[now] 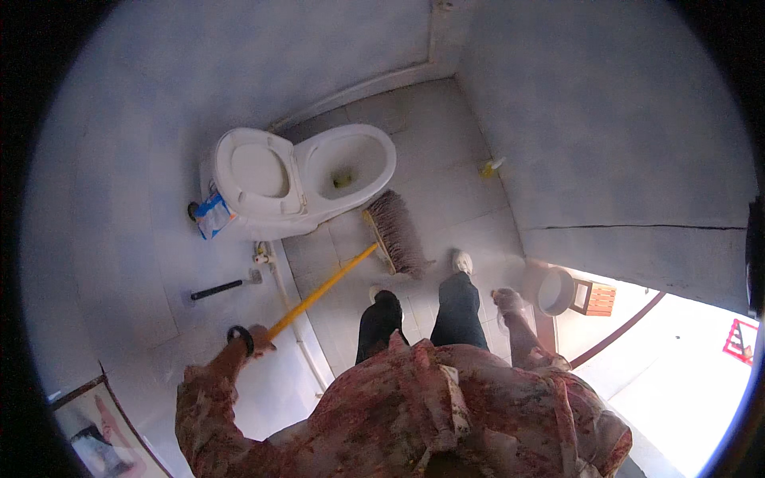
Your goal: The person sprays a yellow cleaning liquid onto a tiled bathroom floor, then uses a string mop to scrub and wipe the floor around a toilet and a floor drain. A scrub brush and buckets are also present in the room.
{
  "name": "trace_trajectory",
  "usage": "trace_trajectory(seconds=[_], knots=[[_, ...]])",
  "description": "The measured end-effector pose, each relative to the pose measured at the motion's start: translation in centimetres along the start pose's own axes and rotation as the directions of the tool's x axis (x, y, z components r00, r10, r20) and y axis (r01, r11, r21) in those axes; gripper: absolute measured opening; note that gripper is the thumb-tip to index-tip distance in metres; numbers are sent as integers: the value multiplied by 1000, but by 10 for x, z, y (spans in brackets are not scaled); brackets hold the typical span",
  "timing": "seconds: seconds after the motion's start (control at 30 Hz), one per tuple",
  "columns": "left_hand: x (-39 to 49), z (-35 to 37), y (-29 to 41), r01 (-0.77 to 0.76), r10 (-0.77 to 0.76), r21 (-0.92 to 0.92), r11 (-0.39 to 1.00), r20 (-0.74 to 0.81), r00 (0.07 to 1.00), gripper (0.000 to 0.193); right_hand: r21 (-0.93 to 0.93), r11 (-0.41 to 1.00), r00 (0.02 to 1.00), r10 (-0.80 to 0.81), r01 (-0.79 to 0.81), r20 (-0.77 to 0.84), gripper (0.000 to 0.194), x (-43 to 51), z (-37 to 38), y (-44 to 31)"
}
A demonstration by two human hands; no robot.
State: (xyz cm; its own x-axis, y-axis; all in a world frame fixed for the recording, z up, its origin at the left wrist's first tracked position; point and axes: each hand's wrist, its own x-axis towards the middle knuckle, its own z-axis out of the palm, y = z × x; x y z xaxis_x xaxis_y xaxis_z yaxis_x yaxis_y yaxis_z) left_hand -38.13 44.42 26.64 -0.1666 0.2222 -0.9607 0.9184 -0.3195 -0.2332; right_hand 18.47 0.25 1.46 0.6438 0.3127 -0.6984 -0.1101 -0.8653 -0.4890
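My left hand (260, 342) is closed around the yellow handle of a mop (323, 293), a dark band on its wrist. The mop's grey-brown string head (400, 236) lies on the tiled floor beside the toilet's base. My right hand (509, 302) hangs low at the right of my legs, with what looks like clear plastic about it; its fingers are blurred. Ahead stands a white toilet (349, 161) with its lid raised and some yellowish matter in the bowl.
A blue and white packet (214, 216) rests by the toilet tank. A black-handled brush or tool (216, 290) is at the left wall near a pipe valve (262, 256). A yellow bottle (491, 168) stands at the right wall. A round bin (554, 291) and slatted wooden stool (599, 298) are near the doorway.
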Motion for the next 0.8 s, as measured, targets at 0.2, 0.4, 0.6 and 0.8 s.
trace_trajectory(seconds=[0.2,0.4,0.6,0.8], knots=[[-108,50,81,-52,61,-269,962,23,998,29,107,994,942,-28,-9,335,31,43,-15,-45],[-201,102,198,56,169,-800,598,194,966,26,-413,840,869,-131,353,476,27,105,-97,-64],[-210,156,299,-141,270,-890,434,-20,963,26,324,940,941,-12,-105,338,19,124,-171,-57],[-187,179,335,-418,290,-598,684,-303,908,26,413,905,865,-129,-97,486,16,122,-165,-116]])
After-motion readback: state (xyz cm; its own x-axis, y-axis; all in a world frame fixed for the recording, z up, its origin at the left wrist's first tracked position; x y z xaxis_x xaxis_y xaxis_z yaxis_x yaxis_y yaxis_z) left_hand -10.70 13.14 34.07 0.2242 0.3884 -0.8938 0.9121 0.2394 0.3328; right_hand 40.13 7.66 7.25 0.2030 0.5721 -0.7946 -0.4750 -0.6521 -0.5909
